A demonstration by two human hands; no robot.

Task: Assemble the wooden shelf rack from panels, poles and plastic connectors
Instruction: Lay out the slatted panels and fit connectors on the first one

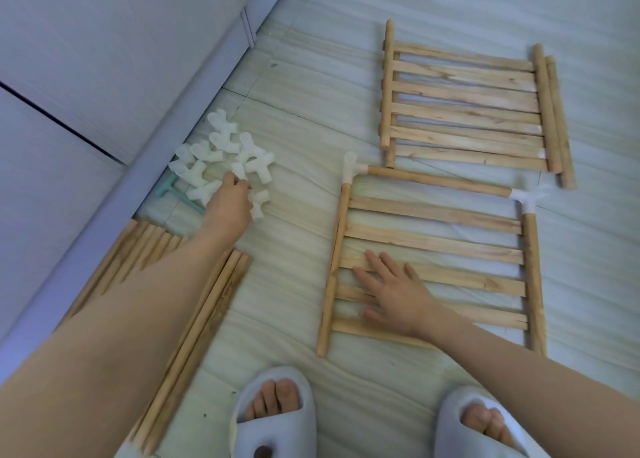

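We press the flat right hand on the stiff slatted wooden panel while left-hand fingers pinch a light, rigid white plastic connector.

No readable text, label, brand, number or sign anywhere in view. Nothing printed on the slatted wooden panels, the poles, the white plastic connectors or the slippers.
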